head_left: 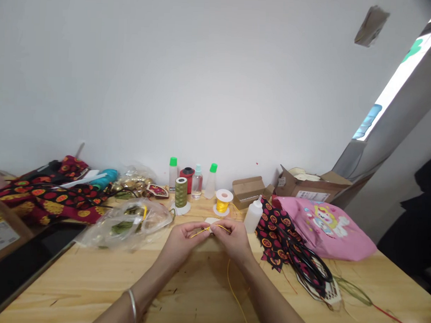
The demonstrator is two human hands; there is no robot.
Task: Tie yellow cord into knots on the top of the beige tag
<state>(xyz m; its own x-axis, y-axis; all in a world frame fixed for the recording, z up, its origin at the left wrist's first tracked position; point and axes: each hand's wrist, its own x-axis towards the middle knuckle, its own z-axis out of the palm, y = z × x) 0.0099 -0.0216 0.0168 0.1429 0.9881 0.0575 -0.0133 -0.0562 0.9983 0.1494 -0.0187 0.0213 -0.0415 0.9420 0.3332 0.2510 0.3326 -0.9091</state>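
My left hand (pixel 187 237) and my right hand (pixel 233 237) meet above the middle of the wooden table, their fingertips almost touching. Both are closed in a pinch on a yellow cord (pixel 200 233). A short stretch of it crosses the left fingers, and another piece shows over the right fingers. From below the right hand a long strand hangs down to the table's front. A small pale piece (pixel 211 220) shows just behind the fingertips; what it is I cannot tell. Beyond the hands stands a spool of yellow cord (pixel 222 204).
At the back stand a green thread spool (pixel 181 193), several bottles and a small cardboard box (pixel 251 191). A clear plastic bag (pixel 128 227) lies left. On the right are a white squeeze bottle (pixel 253 215), patterned cloth, black-handled scissors (pixel 312 266) and a pink bag (pixel 329 229).
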